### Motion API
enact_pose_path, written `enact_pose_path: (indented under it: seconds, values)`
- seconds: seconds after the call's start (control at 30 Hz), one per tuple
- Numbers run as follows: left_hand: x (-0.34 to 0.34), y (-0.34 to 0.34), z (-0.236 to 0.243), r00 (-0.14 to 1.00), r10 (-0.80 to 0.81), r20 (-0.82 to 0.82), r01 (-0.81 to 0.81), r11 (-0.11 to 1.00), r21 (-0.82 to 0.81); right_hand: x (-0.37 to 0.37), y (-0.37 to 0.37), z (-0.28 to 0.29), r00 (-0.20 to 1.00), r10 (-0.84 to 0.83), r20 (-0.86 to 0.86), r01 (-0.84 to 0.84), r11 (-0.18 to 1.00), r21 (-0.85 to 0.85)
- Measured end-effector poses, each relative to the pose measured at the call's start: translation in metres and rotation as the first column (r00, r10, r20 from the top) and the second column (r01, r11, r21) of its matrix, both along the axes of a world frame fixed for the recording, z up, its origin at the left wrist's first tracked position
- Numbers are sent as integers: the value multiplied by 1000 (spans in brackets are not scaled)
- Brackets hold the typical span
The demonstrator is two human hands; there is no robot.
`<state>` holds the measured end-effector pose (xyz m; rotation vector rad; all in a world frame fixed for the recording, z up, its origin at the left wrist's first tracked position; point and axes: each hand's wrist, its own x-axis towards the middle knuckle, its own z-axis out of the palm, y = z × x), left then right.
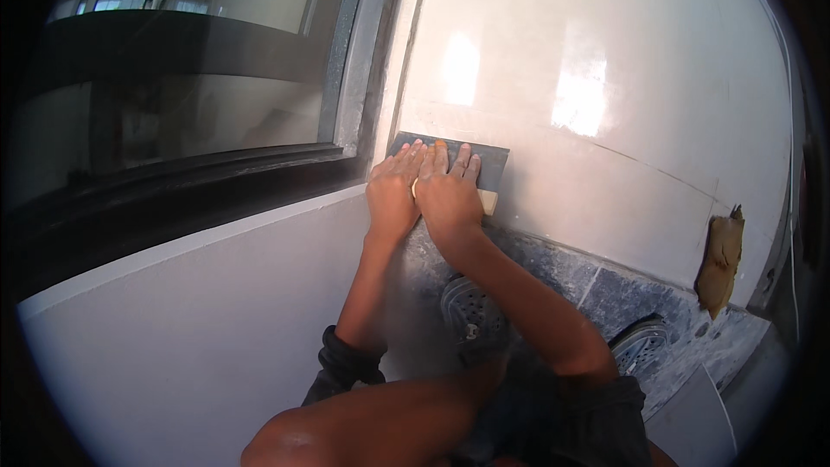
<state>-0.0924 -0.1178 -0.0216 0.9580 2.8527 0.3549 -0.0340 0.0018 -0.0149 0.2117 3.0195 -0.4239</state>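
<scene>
Two hands share one tool: the left hand point(394, 199) and right hand point(451, 201) hold a wide putty knife point(493, 170) against a glossy cream wall point(648, 78), beside a window frame point(349, 78), fingers point(464, 158) extended over its dark blade. Torn cardboard point(720, 261) leans at right.

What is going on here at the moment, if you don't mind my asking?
Someone has their left hand and right hand side by side on a wide dark blade with a pale handle, fingers stretched across its face. The blade appears to be against the glossy pale wall, near the corner of the dark window frame. A torn brown piece stands farther right, apart from both hands.
</scene>
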Motion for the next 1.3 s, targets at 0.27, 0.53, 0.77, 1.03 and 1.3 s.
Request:
enact_pose_path:
  seconds: [0.27, 0.53, 0.77, 1.03, 1.3]
  values:
    - [4, -7, 3, 998, -51, -49, 50, 999, -19, 5, -11, -14, 997, -48, -66, 44, 998, -49]
    - [11, -10, 4, 998, -59, -31, 59, 998, -3, 23, -17, -8, 995, -71, -73, 66, 995, -76]
    - [-7, 0, 10, 994, -85, -61, 85, 996, -2, -12, 3, 3, 996, -76, 46, 81, 989, -123]
    - [-38, 14, 12, 990, -102, -97, 106, 994, 34, -26, 2, -7, 998, -62, 21, 63, 997, -36]
    - [-12, 5, 11, 994, -71, -87, 74, 997, 22, -8, -3, -4, 995, -100, -30, 96, 990, -102]
